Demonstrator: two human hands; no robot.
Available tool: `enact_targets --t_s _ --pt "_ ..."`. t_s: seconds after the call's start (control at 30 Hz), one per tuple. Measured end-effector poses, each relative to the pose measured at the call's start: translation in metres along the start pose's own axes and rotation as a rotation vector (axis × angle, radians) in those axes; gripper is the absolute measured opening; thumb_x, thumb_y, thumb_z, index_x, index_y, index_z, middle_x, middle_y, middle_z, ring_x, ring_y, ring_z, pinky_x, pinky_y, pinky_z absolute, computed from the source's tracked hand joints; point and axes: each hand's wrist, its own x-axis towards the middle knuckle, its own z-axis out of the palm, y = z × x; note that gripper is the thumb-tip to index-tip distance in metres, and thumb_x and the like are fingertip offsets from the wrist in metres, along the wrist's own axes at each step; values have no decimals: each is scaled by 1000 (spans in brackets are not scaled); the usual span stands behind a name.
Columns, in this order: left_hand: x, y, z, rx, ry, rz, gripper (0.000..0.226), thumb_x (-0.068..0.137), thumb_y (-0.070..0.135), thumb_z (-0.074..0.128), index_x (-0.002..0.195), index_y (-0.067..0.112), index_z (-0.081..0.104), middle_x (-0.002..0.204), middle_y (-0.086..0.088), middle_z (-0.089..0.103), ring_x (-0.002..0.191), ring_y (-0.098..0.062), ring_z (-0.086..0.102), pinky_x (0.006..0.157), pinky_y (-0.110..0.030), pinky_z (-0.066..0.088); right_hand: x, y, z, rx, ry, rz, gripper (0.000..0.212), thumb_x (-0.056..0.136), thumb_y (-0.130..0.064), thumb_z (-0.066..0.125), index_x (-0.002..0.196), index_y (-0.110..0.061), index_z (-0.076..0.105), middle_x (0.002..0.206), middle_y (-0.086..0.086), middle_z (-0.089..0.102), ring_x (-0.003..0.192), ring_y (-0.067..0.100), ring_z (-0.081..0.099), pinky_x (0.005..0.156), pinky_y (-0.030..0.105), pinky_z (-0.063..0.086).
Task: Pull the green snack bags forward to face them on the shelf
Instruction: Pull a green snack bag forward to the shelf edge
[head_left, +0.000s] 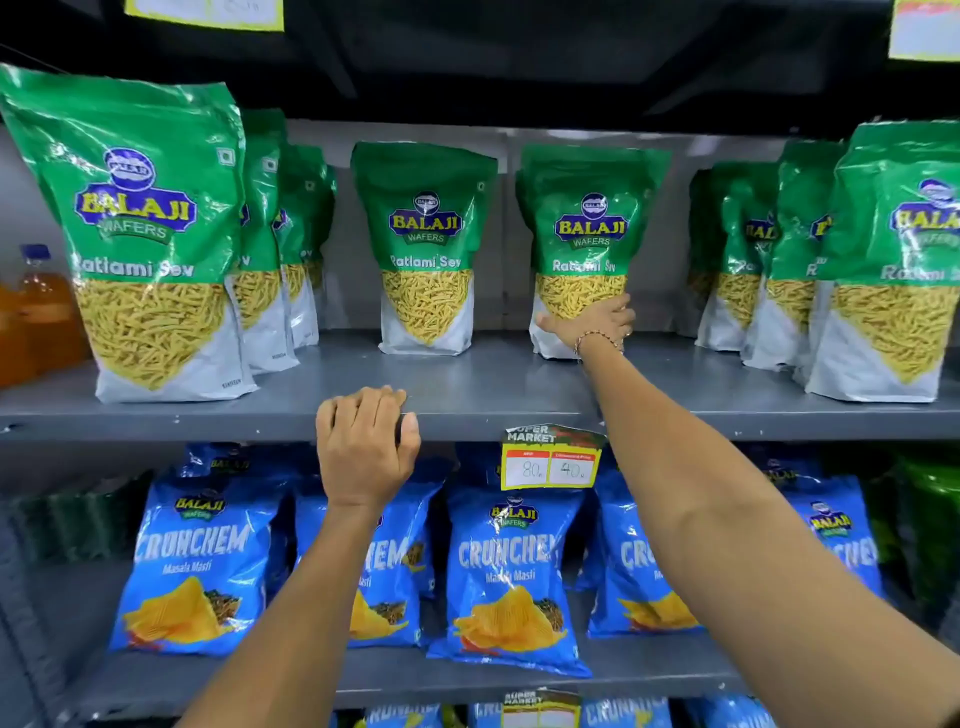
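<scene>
Green Balaji Ratlami Sev bags stand upright on the grey shelf (493, 384). My right hand (597, 319) reaches deep and grips the lower part of one green bag (589, 223) set far back, right of centre. Another green bag (426, 244) stands alone at the same depth, left of it. A row of green bags at the left (140, 234) and a row at the right (893, 260) come up near the front edge. My left hand (363, 447) rests curled over the shelf's front lip and holds no bag.
Blue Crunchem bags (506, 582) fill the shelf below. A yellow price tag (550, 460) hangs on the shelf lip beside my right forearm. Orange bottles (36, 312) stand at the far left. Dark green packs (930, 525) sit at lower right.
</scene>
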Motion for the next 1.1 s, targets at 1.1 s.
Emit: enact_targets --t_s 1.1 --pt "7 9 -29 2 -268 -37 37 100 29 36 102 4 63 98 -12 63 87 -30 53 85 -43 36 -87 43 -72 -60 13 -125 105 61 -57 80 133 3 30 136 22 39 123 39 47 100 46 42"
